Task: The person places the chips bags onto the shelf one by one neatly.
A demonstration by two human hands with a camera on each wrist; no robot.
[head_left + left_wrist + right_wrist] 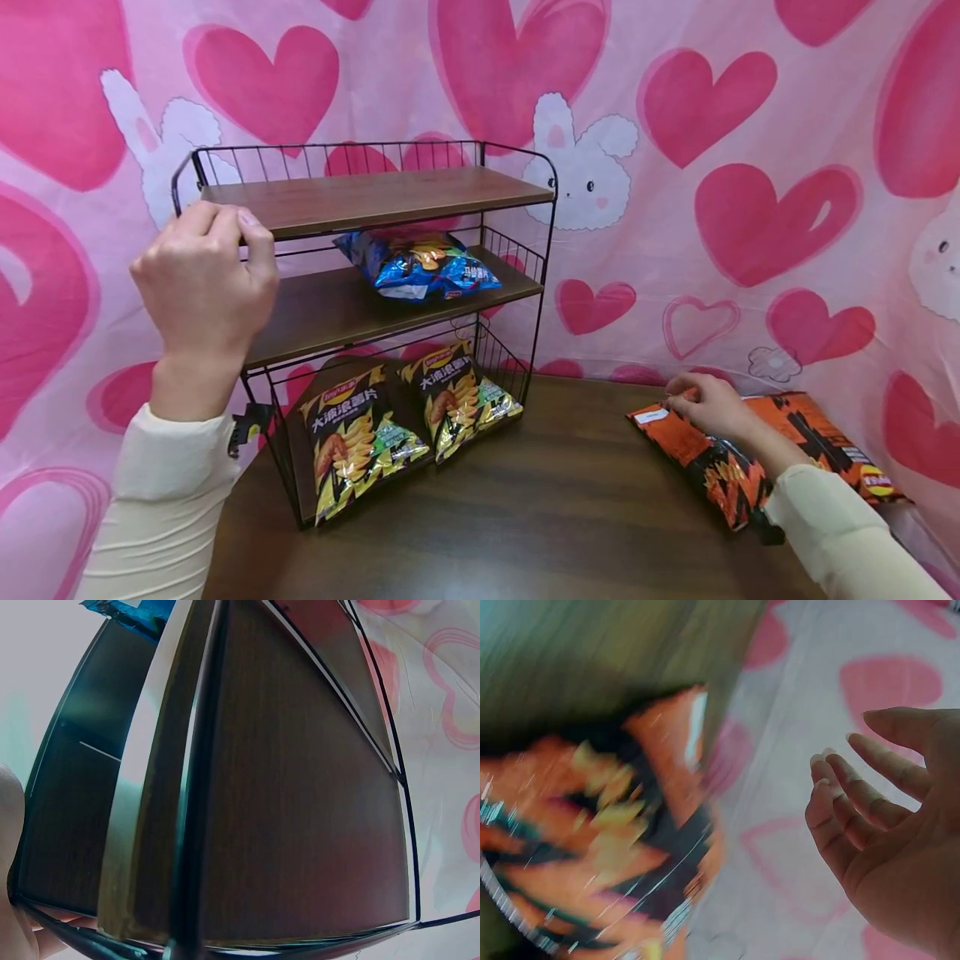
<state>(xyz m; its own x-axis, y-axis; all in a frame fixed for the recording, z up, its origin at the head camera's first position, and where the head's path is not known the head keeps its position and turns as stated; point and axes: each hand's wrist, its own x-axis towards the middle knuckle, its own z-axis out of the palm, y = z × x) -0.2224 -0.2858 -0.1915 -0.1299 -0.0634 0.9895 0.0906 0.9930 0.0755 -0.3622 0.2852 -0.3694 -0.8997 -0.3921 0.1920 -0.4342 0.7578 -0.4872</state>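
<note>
My left hand (213, 267) grips the front left upper part of a black wire rack with brown shelf boards (390, 196). In the left wrist view, fingers (56, 941) show behind the rack's dark bar. My right hand (708, 404) is over the top end of an orange and black chip bag (731, 483) on the table. The right wrist view shows this right hand (892, 817) with loosely bent fingers and nothing between them, beside the blurred orange bag (622, 825). A second orange chip bag (832, 442) lies just behind the first.
A blue chip bag (427, 262) lies on the middle shelf. Two black and yellow chip bags, one left (356, 442) and one right (457, 396), lean on the bottom level. The brown table (540, 517) meets a pink heart-patterned curtain (615, 275).
</note>
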